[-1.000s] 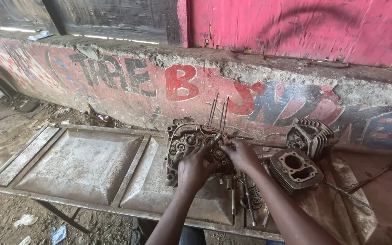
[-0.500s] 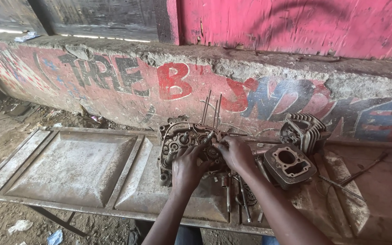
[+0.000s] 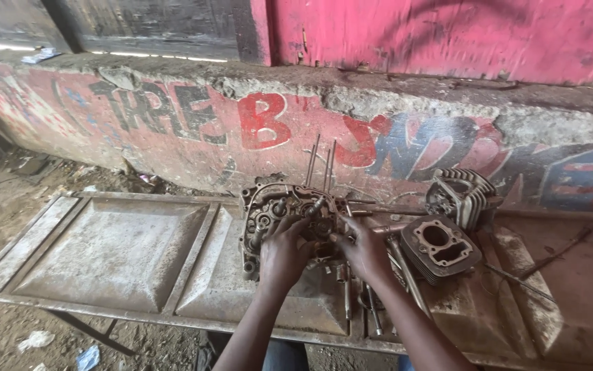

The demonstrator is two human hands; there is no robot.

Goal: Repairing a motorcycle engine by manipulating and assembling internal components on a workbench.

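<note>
both hands, left hand (image 3: 284, 253) and right hand (image 3: 363, 251), grasp a greasy cast-metal engine case (image 3: 276, 213) on a dented steel panel (image 3: 104, 254); painted red, black and blue lettering on the rough concrete wall (image 3: 255, 124) behind.

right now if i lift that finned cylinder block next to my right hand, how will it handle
The cylinder block looks like solid cast metal, so probably heavy for its size and rigid. It lies flat on the metal table, so it is unlikely to roll or tip. Its grimy surface may be slippery, though the fins should give grip. The right hand rests beside it.
</note>
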